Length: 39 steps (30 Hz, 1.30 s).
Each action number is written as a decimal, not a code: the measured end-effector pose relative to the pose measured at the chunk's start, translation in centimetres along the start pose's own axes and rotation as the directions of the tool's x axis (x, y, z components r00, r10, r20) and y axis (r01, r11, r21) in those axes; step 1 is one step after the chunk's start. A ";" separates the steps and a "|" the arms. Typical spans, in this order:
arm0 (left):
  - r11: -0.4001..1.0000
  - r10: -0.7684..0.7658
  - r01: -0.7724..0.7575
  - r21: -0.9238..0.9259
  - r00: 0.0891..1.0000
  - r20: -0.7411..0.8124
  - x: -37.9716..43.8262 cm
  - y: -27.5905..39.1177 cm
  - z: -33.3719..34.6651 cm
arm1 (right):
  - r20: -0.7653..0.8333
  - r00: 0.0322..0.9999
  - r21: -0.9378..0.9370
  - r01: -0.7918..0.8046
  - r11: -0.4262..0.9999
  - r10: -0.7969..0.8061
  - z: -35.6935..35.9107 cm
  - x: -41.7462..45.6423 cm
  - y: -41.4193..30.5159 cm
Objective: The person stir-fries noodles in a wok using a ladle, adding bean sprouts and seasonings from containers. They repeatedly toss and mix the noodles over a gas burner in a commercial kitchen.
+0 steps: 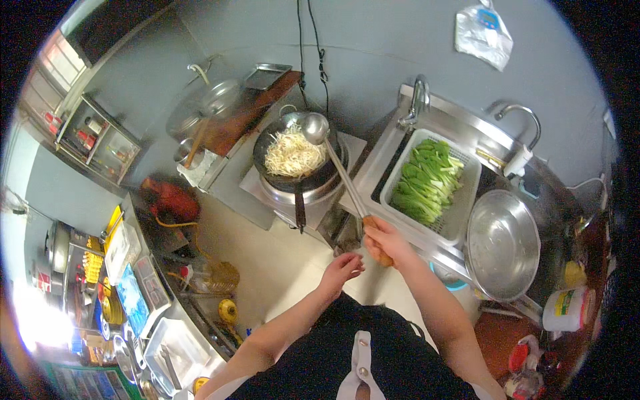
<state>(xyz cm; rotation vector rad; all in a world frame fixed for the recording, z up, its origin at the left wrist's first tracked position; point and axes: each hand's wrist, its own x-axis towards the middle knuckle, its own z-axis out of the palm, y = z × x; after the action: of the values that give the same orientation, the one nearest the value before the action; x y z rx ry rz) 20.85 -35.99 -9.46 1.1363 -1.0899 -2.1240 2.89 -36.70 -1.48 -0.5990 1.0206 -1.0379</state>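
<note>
My right hand (387,243) grips the wooden end of a long-handled metal ladle (345,177). The ladle's bowl is over the right rim of a black wok (270,172). Pale bean sprouts (295,155) are heaped in the wok, whose dark handle points towards me. Beneath it is a round metal burner ring (320,192). My left hand (343,268) hangs in front of my apron, close to the right hand, fingers loosely bent, with nothing visible in it.
Leafy greens (430,180) fill a white plastic basket (472,195) on the steel sink (367,185) at right. Nearby stands a large metal basin (502,245). A wooden-handled tool rests in a metal pot (189,150) left of the stove. Trays and containers (175,345) crowd the left counter.
</note>
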 end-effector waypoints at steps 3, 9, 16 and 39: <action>0.991 0.098 -0.083 -0.109 0.985 0.140 -1.3 2.3 6.6 | 0.116 0.991 0.183 0.038 0.982 -0.060 -1.9 -8.1 0.1; 0.968 0.209 -0.252 0.003 0.809 0.549 -3.0 3.2 19.4 | 0.091 0.979 0.422 0.128 0.897 -0.183 -5.6 -21.3 -0.1; 0.973 0.204 -0.216 -0.082 0.636 0.744 -5.6 3.1 34.0 | -0.279 0.866 0.313 0.490 0.814 -0.414 -9.2 -33.0 -1.7; 0.963 -0.054 0.218 0.157 -0.412 0.910 -12.9 -8.6 68.3 | -0.362 -0.753 -0.923 0.206 0.326 -0.550 -19.2 -63.4 -0.4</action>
<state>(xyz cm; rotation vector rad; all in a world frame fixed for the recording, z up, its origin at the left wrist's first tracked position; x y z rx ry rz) -30.44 6.56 12.08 -1.4775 -1.2685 -3.1489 -23.54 21.56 15.73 -0.3706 2.5102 -3.0579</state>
